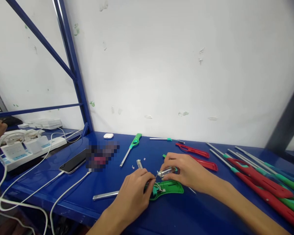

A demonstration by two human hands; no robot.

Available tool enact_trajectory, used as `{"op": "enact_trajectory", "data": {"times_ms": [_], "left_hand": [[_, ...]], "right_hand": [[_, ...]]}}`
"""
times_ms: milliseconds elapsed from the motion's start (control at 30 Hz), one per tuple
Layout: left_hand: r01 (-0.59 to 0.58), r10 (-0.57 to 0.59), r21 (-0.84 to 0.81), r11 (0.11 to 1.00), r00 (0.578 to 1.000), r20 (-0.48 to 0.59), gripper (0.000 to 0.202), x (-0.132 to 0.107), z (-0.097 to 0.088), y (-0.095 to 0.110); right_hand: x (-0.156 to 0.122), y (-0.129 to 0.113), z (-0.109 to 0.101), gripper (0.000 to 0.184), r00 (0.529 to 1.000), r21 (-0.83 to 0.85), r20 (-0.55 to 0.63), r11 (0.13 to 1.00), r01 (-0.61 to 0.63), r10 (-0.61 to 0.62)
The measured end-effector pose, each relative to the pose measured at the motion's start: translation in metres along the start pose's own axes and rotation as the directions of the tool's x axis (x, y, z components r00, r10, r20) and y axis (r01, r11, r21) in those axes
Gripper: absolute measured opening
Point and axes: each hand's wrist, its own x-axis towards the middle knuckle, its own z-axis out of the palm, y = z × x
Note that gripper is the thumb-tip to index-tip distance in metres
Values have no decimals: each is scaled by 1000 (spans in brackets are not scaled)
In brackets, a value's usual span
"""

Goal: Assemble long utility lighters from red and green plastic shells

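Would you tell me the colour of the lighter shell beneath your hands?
Green plastic shell; head view.

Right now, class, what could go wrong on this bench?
1. The left hand pinches thin wires in the green shell while the right hand holds the clear part; a tug might pull them loose.
2. Tiny white bits lie loose by the left hand; a sweep could scatter them.
3. The metal tube lies near the table edge and may roll off.

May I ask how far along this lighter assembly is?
Done: assembled red and green lighters lie at right. In hand: the right hand holds a clear cartridge above the open green shell, the left hand at its wires. Left: closing that shell; red shell pieces and a metal tube lie loose.
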Motion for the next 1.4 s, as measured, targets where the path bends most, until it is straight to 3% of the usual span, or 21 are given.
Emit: {"op": "enact_trajectory", "data": {"times_ms": [300, 1400], "left_hand": [[-37, 37, -17, 999, 999, 26, 23, 0, -6, 7], [-41, 41, 1, 999, 998, 40, 21, 0, -6, 7]], "right_hand": [[-3, 2, -1, 13, 998, -52, 33, 997, 56, -54], [-5, 3, -1, 13, 998, -69, 23, 996, 58, -56]]}}
